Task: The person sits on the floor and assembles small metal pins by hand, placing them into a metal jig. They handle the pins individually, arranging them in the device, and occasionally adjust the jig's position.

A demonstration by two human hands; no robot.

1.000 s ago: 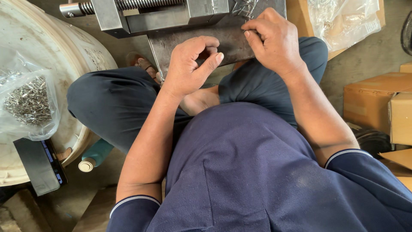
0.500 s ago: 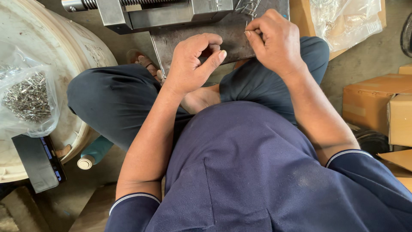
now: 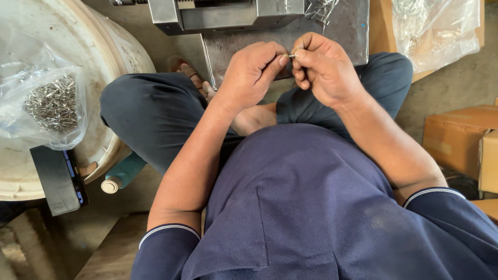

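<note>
My left hand and my right hand meet fingertip to fingertip above my crossed legs. Between them they pinch a small thin metal pin, each hand gripping one end. Just beyond the hands lies a dark metal plate with a heap of loose small metal pins on its far edge. A grey metal vise-like tool stands at the top of the view behind the plate.
At left a white drum carries a clear bag of small metal pins and a dark phone. Another clear plastic bag lies top right. Cardboard boxes stand at right. A teal bottle lies by my left knee.
Both hands have come back from the metal plate toward my body and now meet at the fingertips around one small pin. The view has tilted down slightly.
</note>
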